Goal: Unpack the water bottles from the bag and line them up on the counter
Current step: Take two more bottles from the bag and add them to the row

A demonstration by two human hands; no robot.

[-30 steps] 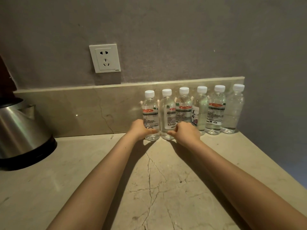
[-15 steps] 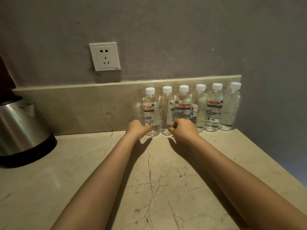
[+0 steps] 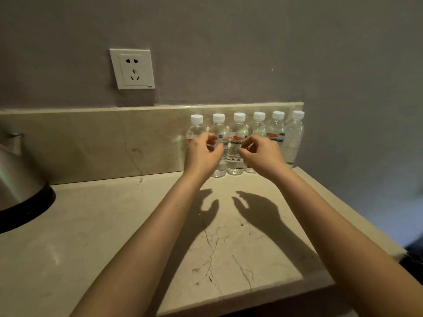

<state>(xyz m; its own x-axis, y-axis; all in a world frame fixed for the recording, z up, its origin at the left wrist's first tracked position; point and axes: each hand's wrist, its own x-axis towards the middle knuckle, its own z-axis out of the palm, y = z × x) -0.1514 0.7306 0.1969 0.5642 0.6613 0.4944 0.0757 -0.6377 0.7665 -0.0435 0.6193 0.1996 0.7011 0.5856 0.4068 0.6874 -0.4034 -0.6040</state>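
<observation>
Fingers point(image 3: 206, 138) of left hand point(image 3: 201, 155) and right hand point(image 3: 263, 154) curl loosely, holding nothing, before the bottles point(image 3: 235, 143) lined against the backsplash point(image 3: 91, 143).

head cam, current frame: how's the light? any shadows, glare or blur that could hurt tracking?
Head view throughout: dim warm light, with hard shadows of the left hand and right hand on the counter; greenish flare on the kettle and beside the bottles; fingertips slightly smeared, lower right corner blurred; outlet skewed by the wide lens.
</observation>
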